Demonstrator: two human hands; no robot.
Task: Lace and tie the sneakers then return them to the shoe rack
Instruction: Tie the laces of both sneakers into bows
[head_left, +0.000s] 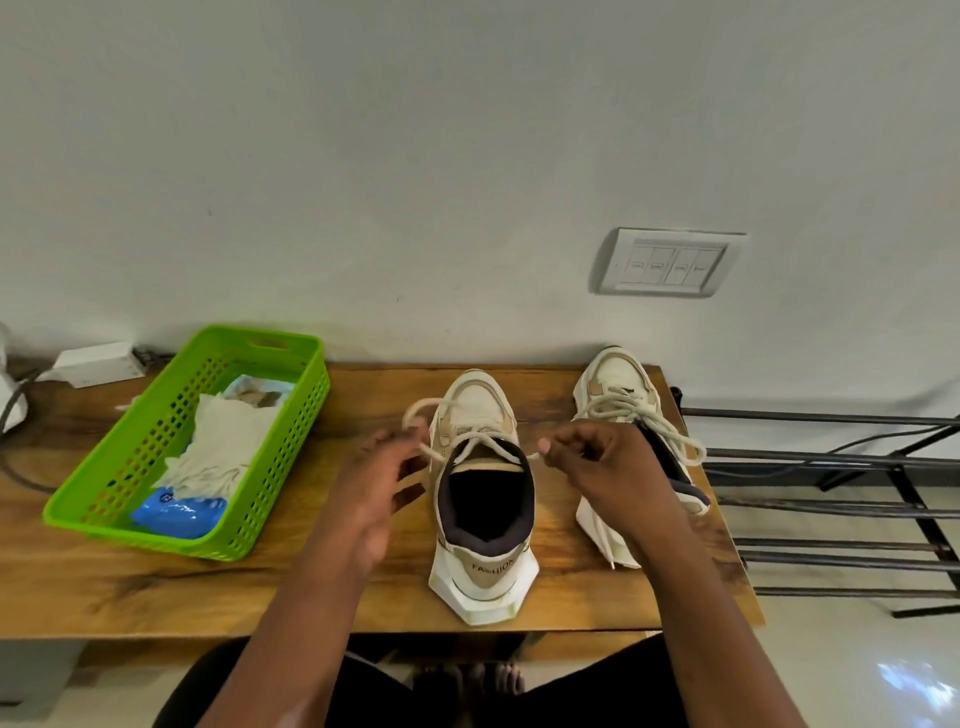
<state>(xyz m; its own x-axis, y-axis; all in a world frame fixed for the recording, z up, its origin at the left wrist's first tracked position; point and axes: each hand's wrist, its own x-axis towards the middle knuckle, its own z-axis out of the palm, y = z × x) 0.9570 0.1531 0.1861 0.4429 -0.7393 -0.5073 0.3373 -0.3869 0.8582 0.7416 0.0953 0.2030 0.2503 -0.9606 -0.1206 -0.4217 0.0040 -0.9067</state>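
The left hand (375, 483), right hand (597, 467) and forearms (291, 623) are bare; trousers (371, 699) black, feet (470, 682) bare.

Wooden table (322, 587): green basket (156, 447), two sneakers (483, 499).

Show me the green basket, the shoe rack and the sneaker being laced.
green basket (296, 457), head view, on its right side wall.
shoe rack (831, 417), head view, on its top rail.
sneaker being laced (485, 566), head view, on its heel tab.

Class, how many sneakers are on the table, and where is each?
2. The first sneaker stands centrally between the left hand and right hand, which pinch its laces. The second sneaker sits rightward, near the table edge. None seem hidden.
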